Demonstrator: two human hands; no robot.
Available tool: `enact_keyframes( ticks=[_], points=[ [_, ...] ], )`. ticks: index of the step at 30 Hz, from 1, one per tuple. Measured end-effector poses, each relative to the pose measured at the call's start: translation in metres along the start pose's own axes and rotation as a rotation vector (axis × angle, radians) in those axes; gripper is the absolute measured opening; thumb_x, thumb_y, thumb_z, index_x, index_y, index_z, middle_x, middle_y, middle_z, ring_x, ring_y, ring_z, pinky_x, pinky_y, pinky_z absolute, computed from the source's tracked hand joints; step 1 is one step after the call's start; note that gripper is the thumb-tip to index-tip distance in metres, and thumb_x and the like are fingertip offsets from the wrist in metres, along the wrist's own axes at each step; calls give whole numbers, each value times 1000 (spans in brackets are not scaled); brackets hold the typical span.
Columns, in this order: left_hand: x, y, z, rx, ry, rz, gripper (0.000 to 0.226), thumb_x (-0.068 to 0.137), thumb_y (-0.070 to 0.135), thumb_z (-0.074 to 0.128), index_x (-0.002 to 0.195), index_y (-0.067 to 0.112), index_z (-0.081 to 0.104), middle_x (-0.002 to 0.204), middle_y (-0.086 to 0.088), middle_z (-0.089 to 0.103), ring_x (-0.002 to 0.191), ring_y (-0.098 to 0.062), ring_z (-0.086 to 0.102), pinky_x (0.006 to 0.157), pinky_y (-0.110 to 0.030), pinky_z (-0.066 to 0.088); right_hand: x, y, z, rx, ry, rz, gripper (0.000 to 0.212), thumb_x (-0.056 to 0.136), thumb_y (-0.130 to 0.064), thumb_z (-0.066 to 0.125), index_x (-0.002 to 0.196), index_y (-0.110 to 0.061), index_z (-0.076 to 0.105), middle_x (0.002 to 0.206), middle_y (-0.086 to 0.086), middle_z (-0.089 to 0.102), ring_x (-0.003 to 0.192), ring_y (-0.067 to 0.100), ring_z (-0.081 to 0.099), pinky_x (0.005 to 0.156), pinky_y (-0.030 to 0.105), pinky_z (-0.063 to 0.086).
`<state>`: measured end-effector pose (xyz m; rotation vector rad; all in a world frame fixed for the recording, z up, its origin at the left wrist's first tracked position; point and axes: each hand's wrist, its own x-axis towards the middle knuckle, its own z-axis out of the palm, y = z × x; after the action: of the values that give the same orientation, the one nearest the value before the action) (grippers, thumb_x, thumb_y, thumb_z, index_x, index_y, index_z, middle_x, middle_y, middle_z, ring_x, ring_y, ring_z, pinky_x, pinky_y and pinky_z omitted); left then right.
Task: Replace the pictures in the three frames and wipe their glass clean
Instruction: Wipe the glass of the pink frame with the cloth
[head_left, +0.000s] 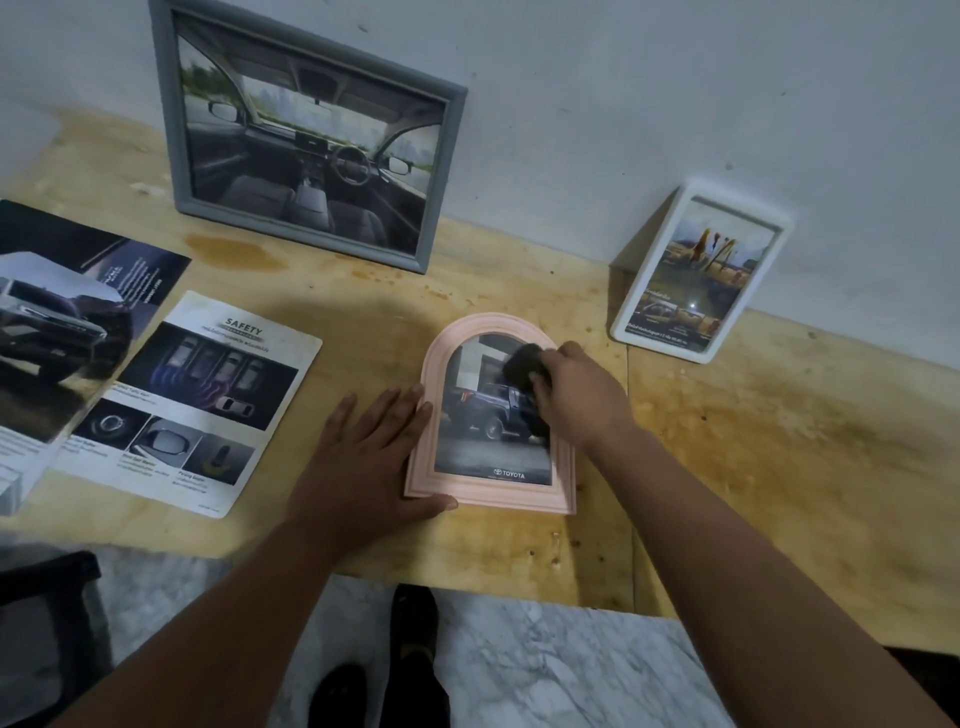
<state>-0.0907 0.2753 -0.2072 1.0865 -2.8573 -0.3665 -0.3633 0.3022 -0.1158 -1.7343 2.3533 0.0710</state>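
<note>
A pink arched frame (563, 483) lies flat on the wooden table (779, 467), holding a picture of a dark pickup truck. My right hand (582, 400) grips a dark cloth (522, 366) pressed on the upper right of its glass. My left hand (363, 457) lies flat with fingers spread against the frame's left edge, thumb at its lower corner. A grey frame (171, 130) with a car-interior picture leans on the wall at the back. A white frame (623, 317) with a yellowish picture leans on the wall at the right.
Loose brochure pages lie at the left: a "SAFETY" sheet (208, 405) and a dark car picture (67, 312). The tabletop shows brown stains. Below the table's front edge are marble floor, my feet (410, 639), and a black stool (47, 587) at lower left.
</note>
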Motion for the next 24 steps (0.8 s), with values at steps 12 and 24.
enact_keyframes(
  ticks=[12,24],
  points=[
    [-1,0,-1,5,3,5,114,81,96,23,163,17,26,173,-2,15,160,-22,13,126,-59,13,-95,-43,21,0,-140,4,30,101,-35,48,119,-16,63,113,2,56,85,25,65,67,36,52],
    [0,1,-1,1,-11,-1,111,82,95,27,163,19,26,173,-1,14,160,-20,11,127,-57,10,-14,-22,6,386,-82,48,24,98,-28,55,112,-21,73,103,11,73,91,30,68,79,38,55]
  ],
)
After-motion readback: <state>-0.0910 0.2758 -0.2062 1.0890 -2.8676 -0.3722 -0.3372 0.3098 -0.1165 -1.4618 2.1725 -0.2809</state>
